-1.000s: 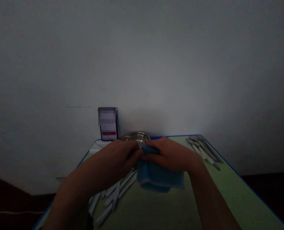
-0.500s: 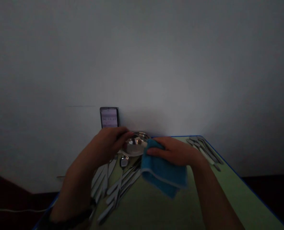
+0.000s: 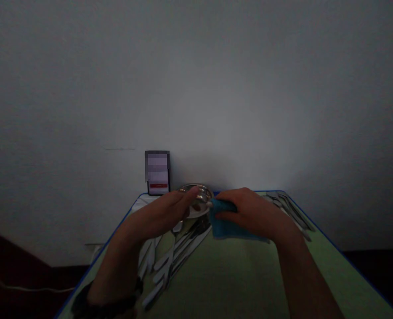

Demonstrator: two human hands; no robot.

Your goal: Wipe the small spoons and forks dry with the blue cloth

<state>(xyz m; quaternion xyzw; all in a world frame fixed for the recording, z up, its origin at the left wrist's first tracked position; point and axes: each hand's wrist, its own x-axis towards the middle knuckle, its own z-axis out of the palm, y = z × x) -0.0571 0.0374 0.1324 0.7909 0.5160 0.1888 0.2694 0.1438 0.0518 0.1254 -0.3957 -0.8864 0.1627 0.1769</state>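
Note:
My right hand [image 3: 248, 208] is closed around a folded blue cloth [image 3: 231, 230]. A short pale piece [image 3: 209, 204] pokes out of the cloth's left side, perhaps part of a utensil. My left hand [image 3: 170, 212] is closed just left of it, in front of a shiny metal bowl [image 3: 196, 213], fingers together. What its fingertips hold, if anything, is too dark and covered to make out. Below the hands lies a loose pile of cutlery [image 3: 179, 252], with knives, forks and a spoon; my left forearm covers part of it.
A phone [image 3: 158, 173] leans upright against the wall behind the bowl. More cutlery [image 3: 294, 210] lies along the right edge of the green table [image 3: 236, 279], which has a blue rim. A white cable [image 3: 33, 290] runs at lower left.
The view has shifted slightly, showing more of the phone. My left hand has come to the right over the bowl. The cloth hangs less low under my right hand.

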